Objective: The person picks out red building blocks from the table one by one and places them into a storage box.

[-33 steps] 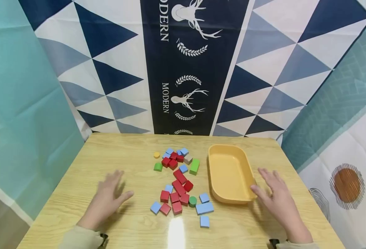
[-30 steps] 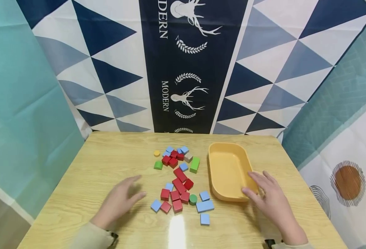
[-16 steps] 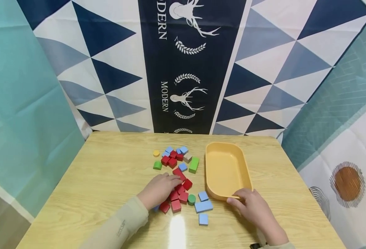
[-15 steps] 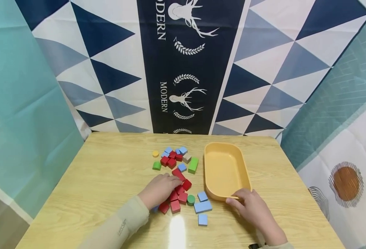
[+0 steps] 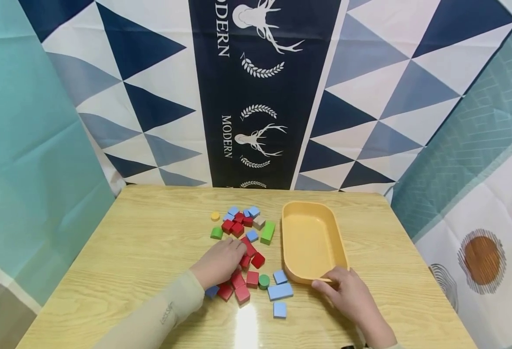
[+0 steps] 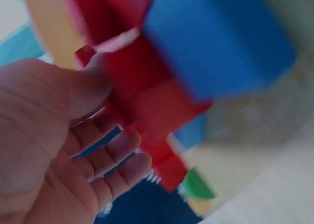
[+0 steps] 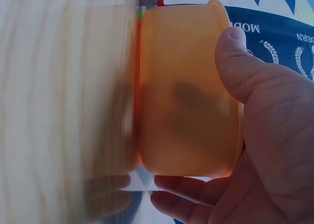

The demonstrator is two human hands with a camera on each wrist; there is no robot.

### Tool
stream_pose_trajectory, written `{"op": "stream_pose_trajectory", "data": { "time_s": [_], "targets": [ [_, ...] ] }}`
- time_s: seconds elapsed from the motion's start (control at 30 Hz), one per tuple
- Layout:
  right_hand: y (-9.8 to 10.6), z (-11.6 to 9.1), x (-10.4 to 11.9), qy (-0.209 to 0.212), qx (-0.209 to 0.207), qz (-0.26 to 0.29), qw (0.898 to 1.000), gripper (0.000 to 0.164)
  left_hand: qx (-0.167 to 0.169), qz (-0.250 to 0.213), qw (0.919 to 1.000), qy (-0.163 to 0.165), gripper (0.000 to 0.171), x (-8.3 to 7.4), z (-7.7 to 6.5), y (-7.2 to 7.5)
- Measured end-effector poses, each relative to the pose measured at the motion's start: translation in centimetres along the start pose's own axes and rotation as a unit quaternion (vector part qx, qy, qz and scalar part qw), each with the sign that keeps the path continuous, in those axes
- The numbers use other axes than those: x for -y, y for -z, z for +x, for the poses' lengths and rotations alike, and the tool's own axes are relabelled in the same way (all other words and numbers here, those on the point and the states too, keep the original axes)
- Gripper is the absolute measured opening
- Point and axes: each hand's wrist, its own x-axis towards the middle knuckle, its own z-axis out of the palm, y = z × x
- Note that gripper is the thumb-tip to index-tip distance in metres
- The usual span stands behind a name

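My left hand (image 5: 218,261) lies among the red blocks mid-table. In the left wrist view, its thumb and curled fingers pinch a red block (image 6: 152,106); a blue block (image 6: 221,42) looms close beside it, blurred. In the head view the hand partly hides the held block. My right hand (image 5: 351,295) grips the near right corner of a shallow yellow plastic bin (image 5: 310,242), fingers over the rim and thumb outside. From the right wrist, the thumb presses on the bin's wall (image 7: 181,87) near its rim. The bin holds nothing.
Several red and blue blocks gather at the back, with a green block (image 5: 268,232), a green half-round (image 5: 216,233), a beige block (image 5: 259,222) and a yellow disc (image 5: 215,216). Nearer lie a green cylinder (image 5: 264,281) and a long blue block (image 5: 280,291). A patterned cloth (image 5: 256,97) hangs behind.
My left hand has moved right, down onto the red blocks, and some of them have shifted. My right hand has come to the bin's near corner and taken hold; the bin sits slightly further left.
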Motion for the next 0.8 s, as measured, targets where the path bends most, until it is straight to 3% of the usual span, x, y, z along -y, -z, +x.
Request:
{"op": "stream_pose_trajectory", "data": {
  "time_s": [0.13, 0.3, 0.43, 0.67, 0.8],
  "targets": [
    [-0.2, -0.1, 0.0, -0.002, -0.005, 0.004, 1.000, 0.018, -0.056, -0.087, 0.9943, 0.028, 0.034, -0.4, 0.6, 2.5],
    [-0.7, 0.0, 0.0, -0.011, 0.000, 0.017, 1.000, 0.020, -0.091, -0.102, 0.9903, -0.023, 0.037, -2.9, 2.5, 4.3],
    [-1.1, 0.2, 0.0, -0.027, -0.003, 0.025, 0.999, 0.021, -0.087, -0.089, 0.9902, -0.064, 0.033, -5.1, 4.9, 3.7],
    [-1.4, 0.0, 0.1, -0.027, -0.019, 0.034, 0.999, 0.021, -0.030, -0.084, 0.9933, -0.074, 0.031, -7.6, 8.2, 1.7],
    [-1.1, 0.1, 0.2, -0.022, -0.026, 0.027, 0.999, 0.022, -0.043, -0.058, 0.9949, -0.071, 0.029, -8.0, 9.2, 0.9]
  ]
}}
